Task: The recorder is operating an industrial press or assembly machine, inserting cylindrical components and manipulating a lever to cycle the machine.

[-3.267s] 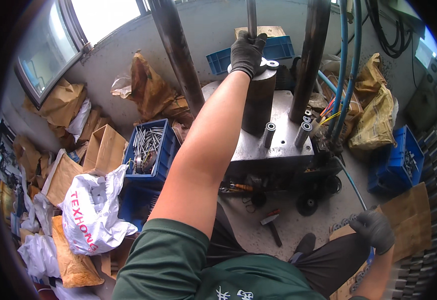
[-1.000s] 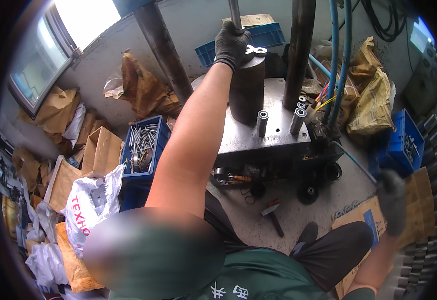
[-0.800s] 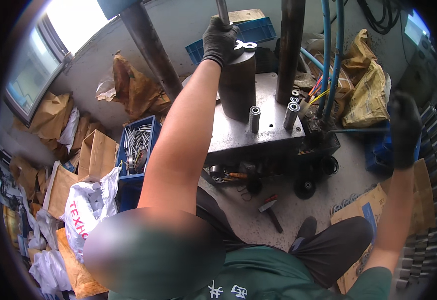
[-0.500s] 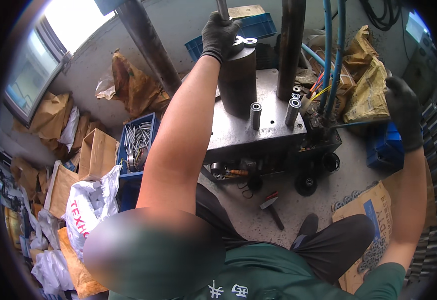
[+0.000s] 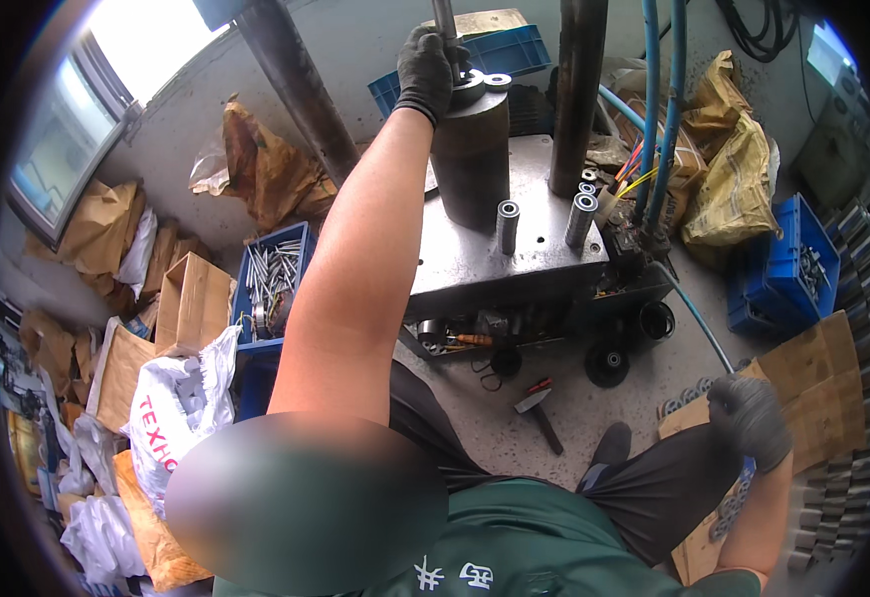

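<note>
Down by the knee, the gloved right hand (image 5: pixel 749 423) is curling shut around what looks like a string of flat metal rings (image 5: pixel 732 502) dangling below it, hard to tell at this edge. Just past that grip, more rings are lying on cardboard (image 5: pixel 803 368), so supply stays close. Farther off, the gloved left hand (image 5: pixel 425 70) is closing on the thin rod (image 5: pixel 445 25), probably steadying it right above the dark steel cylinder (image 5: pixel 472 159) standing on the press plate (image 5: pixel 515 259).
</note>
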`<state>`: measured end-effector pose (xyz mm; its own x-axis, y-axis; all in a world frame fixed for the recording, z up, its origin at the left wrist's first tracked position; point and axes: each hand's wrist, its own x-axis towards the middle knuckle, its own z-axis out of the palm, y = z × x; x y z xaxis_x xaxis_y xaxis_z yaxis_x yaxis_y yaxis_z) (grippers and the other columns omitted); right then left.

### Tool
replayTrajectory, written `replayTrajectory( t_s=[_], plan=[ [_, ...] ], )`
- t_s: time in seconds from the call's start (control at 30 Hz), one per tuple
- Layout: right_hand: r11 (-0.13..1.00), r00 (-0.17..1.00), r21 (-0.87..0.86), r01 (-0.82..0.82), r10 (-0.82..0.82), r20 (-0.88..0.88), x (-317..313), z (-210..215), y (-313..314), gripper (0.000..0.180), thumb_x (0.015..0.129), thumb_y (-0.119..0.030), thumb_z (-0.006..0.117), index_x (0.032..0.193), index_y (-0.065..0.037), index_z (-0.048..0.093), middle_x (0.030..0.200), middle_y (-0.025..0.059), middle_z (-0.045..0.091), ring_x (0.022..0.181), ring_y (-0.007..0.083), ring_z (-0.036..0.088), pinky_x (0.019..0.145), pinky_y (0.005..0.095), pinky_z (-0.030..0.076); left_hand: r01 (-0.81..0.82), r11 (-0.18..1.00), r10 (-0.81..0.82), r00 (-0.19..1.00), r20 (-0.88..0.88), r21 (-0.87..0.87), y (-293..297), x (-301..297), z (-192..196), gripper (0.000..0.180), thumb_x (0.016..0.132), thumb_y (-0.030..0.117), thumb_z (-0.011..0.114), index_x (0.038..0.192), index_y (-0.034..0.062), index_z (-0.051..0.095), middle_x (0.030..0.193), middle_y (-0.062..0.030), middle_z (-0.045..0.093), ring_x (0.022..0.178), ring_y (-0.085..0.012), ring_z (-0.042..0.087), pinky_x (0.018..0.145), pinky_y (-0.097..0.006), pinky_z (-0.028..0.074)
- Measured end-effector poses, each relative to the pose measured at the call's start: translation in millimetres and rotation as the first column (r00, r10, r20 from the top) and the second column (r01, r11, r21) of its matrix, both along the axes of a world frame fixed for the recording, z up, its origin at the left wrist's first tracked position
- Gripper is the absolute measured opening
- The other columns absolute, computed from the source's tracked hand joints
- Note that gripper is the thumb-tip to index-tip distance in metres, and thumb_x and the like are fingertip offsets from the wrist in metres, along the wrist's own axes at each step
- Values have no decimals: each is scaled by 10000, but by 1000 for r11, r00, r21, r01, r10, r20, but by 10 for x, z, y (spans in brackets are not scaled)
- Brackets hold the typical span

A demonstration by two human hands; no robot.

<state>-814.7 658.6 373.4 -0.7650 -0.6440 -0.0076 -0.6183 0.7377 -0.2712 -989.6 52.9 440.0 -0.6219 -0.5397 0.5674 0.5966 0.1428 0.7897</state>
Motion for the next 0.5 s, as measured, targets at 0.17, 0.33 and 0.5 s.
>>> replayTrajectory(
  t_s=[0.17, 0.33, 0.5],
  plan=[
    [997, 999, -64, 40, -38, 23, -171, 155, 8, 235, 852, -121, 697, 1050, -20, 774, 936, 231, 753, 863, 404, 741, 824, 477, 589, 8, 1000, -10, 999, 53, 29, 13, 27, 14, 285, 953, 121, 411, 1094, -11, 620, 789, -173, 704, 607, -259, 675, 575, -405, 619],
    [985, 998, -167, 51, -56, -21, -204, 225, -48, 274, 847, -111, 709, 1086, 4, 777, 960, 223, 768, 911, 395, 751, 850, 468, 595, 1, 1000, -2, 999, 52, 23, -21, -18, -11, 270, 950, 117, 421, 1064, -9, 631, 794, -176, 705, 617, -263, 681, 577, -406, 619],
    [998, 999, -39, 44, -43, 22, -144, 220, -9, 258, 858, -97, 707, 1086, 2, 777, 980, 226, 772, 926, 399, 751, 865, 468, 597, -24, 1000, 24, 1000, -16, -10, -80, -92, -57, 275, 954, 119, 439, 1085, -10, 643, 836, -181, 732, 657, -265, 709, 610, -399, 617]
  ],
)
